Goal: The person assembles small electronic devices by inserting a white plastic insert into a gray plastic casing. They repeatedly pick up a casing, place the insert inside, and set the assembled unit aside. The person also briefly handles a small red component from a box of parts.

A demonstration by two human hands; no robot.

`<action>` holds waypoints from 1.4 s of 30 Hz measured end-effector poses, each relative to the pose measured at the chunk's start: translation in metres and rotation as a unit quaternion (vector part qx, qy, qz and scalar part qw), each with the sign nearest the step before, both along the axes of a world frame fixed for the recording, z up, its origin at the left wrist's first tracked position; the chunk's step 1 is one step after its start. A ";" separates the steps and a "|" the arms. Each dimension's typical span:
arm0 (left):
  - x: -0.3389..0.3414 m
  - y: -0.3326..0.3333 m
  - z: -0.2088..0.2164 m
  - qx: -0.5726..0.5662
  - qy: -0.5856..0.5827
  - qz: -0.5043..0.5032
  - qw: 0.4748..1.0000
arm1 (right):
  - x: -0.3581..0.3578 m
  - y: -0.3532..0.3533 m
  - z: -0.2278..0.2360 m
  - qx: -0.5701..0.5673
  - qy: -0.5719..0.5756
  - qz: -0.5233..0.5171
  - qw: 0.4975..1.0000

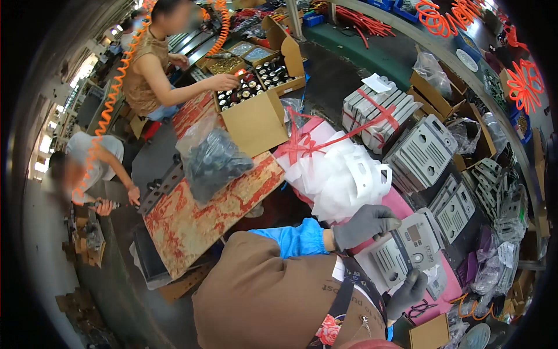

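Note:
Both my hands wear grey gloves. A light grey faceplate (414,237) with a dark rectangular window and a round knob-like spot is tilted in front of me. My left hand (363,225) pinches its upper left edge, thumb against fingers. Along the lower edge my right hand (408,292) is curled, its fingertips at the plate. Beneath lies a slotted metal panel (388,263), partly covered by the faceplate. Both are over a pink sheet (446,285) on the bench. Black-handled scissors (421,308) rest beside my right hand.
Slotted panels (421,152) stand stacked beyond, next to a strapped bundle (372,113). White foam sheets (334,183) lie left of them. An open carton (253,125) of dark capped parts and a bag of black parts (215,160) sit further left. Two co-workers work at left.

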State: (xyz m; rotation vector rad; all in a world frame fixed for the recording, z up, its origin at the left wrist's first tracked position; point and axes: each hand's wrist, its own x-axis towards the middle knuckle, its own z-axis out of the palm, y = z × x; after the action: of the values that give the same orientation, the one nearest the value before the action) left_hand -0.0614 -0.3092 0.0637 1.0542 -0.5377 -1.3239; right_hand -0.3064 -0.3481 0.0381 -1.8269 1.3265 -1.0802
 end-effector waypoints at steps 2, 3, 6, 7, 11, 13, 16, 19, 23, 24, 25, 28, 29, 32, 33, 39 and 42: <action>-0.011 0.001 -0.001 0.009 -0.009 -0.009 1.000 | -0.013 -0.002 0.002 -0.001 -0.007 0.017 1.000; -0.015 0.001 0.003 0.014 -0.027 -0.003 1.000 | -0.014 -0.003 0.005 -0.012 -0.007 0.023 1.000; -0.022 0.004 0.005 0.026 -0.035 -0.002 0.999 | -0.024 -0.006 -0.001 -0.027 -0.002 0.034 0.999; -0.022 0.005 0.004 0.029 -0.031 -0.006 0.999 | -0.027 -0.007 -0.003 -0.031 0.000 0.037 0.999; -0.022 -0.003 -0.004 0.040 -0.082 -0.039 0.995 | -0.032 -0.004 -0.009 -0.035 0.018 -0.006 0.999; -0.025 -0.014 -0.019 0.000 -0.158 -0.046 0.986 | -0.040 0.001 -0.009 -0.004 0.037 -0.033 0.999; -0.022 -0.020 -0.027 0.034 -0.218 -0.127 0.967 | -0.055 0.010 -0.009 0.103 0.093 -0.053 0.989; -0.025 -0.019 -0.039 0.113 -0.155 -0.167 0.967 | -0.052 0.013 -0.003 0.114 0.089 -0.042 0.989; -0.030 -0.042 -0.057 0.119 -0.170 -0.181 0.961 | -0.056 0.004 -0.017 0.134 0.090 -0.078 0.984; -0.033 -0.052 -0.063 0.108 -0.184 -0.178 0.961 | -0.056 -0.005 -0.021 0.133 0.097 -0.089 0.982; -0.037 -0.064 -0.066 0.108 -0.210 -0.161 0.958 | -0.056 -0.017 -0.020 0.142 0.100 -0.092 0.980; -0.039 -0.103 -0.086 0.112 -0.272 -0.170 0.941 | -0.061 -0.058 -0.030 0.148 0.126 -0.074 0.978; -0.041 -0.110 -0.090 0.112 -0.277 -0.157 0.941 | -0.061 -0.069 -0.031 0.188 0.157 -0.082 0.966; -0.048 -0.129 -0.098 0.121 -0.294 -0.138 0.938 | -0.064 -0.095 -0.045 0.190 0.179 -0.084 0.962; -0.048 -0.134 -0.097 0.135 -0.299 -0.139 0.934 | -0.066 -0.104 -0.055 0.202 0.183 -0.076 0.959; -0.054 -0.138 -0.119 0.159 -0.297 -0.103 0.936 | -0.067 -0.115 -0.077 0.189 0.182 -0.076 0.962; -0.059 -0.138 -0.119 0.175 -0.254 -0.076 0.948 | -0.066 -0.116 -0.080 0.189 0.186 -0.078 0.961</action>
State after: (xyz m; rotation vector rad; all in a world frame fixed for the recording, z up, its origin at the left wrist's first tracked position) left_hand -0.1200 -0.4471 -0.0553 1.6994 -0.7964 -1.3068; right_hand -0.3721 -0.4641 -0.0415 -1.7014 1.7815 -0.5144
